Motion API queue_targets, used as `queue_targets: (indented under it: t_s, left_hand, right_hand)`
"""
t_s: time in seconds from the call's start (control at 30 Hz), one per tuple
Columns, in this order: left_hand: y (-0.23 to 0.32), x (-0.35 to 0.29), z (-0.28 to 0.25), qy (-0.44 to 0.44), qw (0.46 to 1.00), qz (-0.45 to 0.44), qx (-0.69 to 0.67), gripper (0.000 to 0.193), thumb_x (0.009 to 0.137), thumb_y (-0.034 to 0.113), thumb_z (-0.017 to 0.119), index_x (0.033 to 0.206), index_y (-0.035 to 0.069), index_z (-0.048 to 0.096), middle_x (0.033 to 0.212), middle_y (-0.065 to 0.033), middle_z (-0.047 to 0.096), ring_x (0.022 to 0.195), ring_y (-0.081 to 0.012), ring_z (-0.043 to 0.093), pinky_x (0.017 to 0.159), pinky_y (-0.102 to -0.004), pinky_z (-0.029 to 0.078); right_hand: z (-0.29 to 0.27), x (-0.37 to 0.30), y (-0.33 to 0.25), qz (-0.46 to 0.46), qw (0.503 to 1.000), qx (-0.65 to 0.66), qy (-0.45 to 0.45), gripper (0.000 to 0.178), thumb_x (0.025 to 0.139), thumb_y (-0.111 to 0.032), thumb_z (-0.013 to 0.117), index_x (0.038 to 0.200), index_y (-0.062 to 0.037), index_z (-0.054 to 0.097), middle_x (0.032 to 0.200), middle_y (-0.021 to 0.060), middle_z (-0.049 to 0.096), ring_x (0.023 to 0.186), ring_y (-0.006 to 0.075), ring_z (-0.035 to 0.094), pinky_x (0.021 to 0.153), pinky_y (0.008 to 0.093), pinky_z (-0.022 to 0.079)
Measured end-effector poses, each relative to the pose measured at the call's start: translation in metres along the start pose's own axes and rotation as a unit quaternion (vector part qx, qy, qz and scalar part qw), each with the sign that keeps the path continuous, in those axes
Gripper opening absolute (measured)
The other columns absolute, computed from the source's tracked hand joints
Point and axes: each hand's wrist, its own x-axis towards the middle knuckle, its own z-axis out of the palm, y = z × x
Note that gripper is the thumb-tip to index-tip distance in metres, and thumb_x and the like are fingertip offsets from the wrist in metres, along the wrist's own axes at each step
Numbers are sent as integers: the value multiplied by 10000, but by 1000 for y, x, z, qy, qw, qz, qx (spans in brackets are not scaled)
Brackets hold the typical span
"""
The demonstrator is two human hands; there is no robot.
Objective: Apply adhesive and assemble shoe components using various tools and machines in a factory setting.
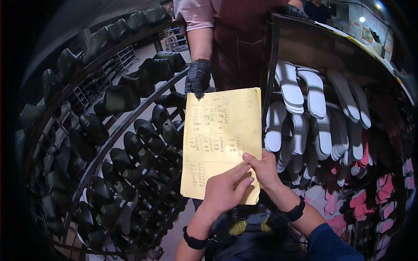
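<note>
So the yellow paper stack (220, 150) is up between two people: right hand (264, 168) pinches its right edge, left hand (227, 187) lies over the lower part, thumb and fingers apart (co-worker's gloved hand (199, 78) has the top corner).

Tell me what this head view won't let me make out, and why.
- Handwriting on the yellow paper: too small to read in the head view.
- Paper surface under the left hand: covered by that hand in the head view.
- Most fingers of the right hand: hidden behind the paper in the head view.
- Co-worker's head: cut off by the head view's top edge.
</note>
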Motion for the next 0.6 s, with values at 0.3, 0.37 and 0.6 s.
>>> queue_targets:
  t_s: [0.3, 0.37, 0.6]
  left_hand:
    - [-5, 5, -29, 115, 988, -55, 82, 210, 840, 179, 633, 1022, 82, 674, 963, -115, 685, 774, -275, 670, 661, -334, 527]
    - [-15, 17, -34, 178, 975, 40, 127, 235, 827, 161, 639, 1046, 77, 659, 1044, -116, 671, 806, -280, 667, 673, -337, 530]
    - [15, 52, -38, 218, 966, 85, 112, 316, 784, 53, 644, 1099, 75, 636, 1065, -128, 665, 815, -268, 672, 677, -322, 536]
  right_hand:
    - [3, -2, -8, -11, 999, 40, 7, 252, 885, -68, 629, 1103, 52, 591, 1007, 110, 666, 847, 148, 647, 740, 269, 525]
    - [8, 0, -7, -12, 999, 48, 3, 248, 887, -69, 626, 1101, 52, 593, 1004, 108, 667, 845, 146, 646, 741, 267, 524]
    - [7, -2, -22, -69, 997, -26, 17, 237, 896, -98, 621, 1079, 52, 611, 973, 88, 673, 832, 111, 628, 733, 248, 505]
